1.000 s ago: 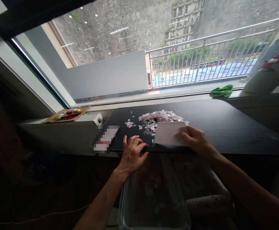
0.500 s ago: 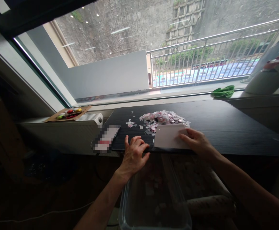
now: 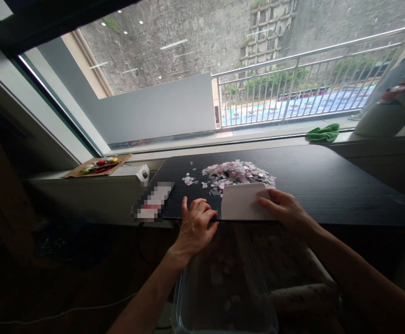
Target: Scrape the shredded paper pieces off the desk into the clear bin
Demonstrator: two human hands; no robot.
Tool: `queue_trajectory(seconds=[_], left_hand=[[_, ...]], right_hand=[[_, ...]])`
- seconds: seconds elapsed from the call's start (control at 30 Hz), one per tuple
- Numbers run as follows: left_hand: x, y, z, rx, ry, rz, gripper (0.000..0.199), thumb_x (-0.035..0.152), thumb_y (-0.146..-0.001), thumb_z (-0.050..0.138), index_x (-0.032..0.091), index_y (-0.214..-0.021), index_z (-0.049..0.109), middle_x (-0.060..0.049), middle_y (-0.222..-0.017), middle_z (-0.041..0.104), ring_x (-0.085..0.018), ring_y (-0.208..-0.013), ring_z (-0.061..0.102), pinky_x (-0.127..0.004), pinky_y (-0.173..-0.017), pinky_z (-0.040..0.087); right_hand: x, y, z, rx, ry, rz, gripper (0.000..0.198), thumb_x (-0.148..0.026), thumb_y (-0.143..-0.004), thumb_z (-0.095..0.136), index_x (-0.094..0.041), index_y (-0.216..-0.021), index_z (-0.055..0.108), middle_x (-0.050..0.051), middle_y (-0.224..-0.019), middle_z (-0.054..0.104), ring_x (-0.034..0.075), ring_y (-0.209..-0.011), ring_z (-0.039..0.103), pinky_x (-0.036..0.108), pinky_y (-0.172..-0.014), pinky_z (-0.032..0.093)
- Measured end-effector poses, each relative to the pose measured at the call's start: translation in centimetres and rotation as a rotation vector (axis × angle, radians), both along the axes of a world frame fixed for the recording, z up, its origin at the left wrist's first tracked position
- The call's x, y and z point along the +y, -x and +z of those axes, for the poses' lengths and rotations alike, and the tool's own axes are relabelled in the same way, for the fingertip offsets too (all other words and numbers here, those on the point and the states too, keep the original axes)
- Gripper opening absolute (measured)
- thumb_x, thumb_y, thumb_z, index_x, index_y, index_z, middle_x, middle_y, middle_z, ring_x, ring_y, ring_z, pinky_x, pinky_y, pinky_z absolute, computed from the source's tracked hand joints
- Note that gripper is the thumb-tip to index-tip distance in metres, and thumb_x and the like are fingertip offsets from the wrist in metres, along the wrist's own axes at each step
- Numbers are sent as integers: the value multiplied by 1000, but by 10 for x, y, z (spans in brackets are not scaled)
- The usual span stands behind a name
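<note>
My right hand (image 3: 282, 204) grips a flat white scraper (image 3: 244, 202) with rounded corners by its right end. The scraper stands at the table's front edge, just in front of a heap of small pale and pinkish paper scraps (image 3: 239, 171). Over the front edge, left of the scraper, rests my left hand (image 3: 197, 222), its fingers bent and apart with nothing held. Below both hands is a clear plastic tub (image 3: 178, 301), with a few scraps inside. Smaller bits of paper (image 3: 188, 179) lie left of the heap.
The dark table (image 3: 342, 185) runs along a window. At its left corner lies a blurred-out flat object (image 3: 155, 199). A radiator (image 3: 133, 172) bears cardboard with colourful items. A green cloth (image 3: 323, 133) and a white spray bottle (image 3: 380, 118) sit on the sill.
The scraper in my right hand has come slightly toward me and to the left, down to the table's front edge. My left hand has barely moved.
</note>
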State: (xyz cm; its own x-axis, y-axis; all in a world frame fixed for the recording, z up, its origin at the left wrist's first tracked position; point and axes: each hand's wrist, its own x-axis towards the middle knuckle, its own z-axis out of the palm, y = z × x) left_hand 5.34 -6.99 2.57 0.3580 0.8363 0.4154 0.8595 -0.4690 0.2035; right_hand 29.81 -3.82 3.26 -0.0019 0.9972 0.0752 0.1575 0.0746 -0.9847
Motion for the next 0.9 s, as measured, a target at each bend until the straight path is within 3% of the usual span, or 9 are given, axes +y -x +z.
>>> queue_trajectory(seconds=[0.23,0.5,0.77,0.9], left_hand=[[-1,0,1,-15,3,22,10,17,-78,66,22,-87,66,-3,-94,64,-27,-114,52,-66,-112,14],[-1,0,2,-23,14,34,11,16,-78,66,22,-87,66,-3,-96,64,-27,-115,52,-65,-113,14],[-3,-5,5,-1,42,7,13,16,-78,66,22,-89,67,-2,-97,64,-25,-115,52,-65,-113,13],[-1,-4,8,7,45,-6,10,18,-80,65,22,-88,68,-3,-97,64,-24,-115,51,-64,-114,12]], right_hand=[[6,3,1,-57,-80,-45,22,-36,-69,64,-19,-82,65,3,-78,71,19,-69,65,30,-63,54],[0,3,5,10,-32,18,25,-37,-66,68,-19,-84,66,4,-82,73,19,-73,67,29,-66,55],[-4,-7,4,50,21,-23,20,-34,-63,70,-20,-77,66,1,-74,72,17,-66,66,26,-59,54],[-2,-7,5,47,-4,-74,20,-32,-67,67,-20,-84,66,3,-80,73,19,-70,68,29,-63,55]])
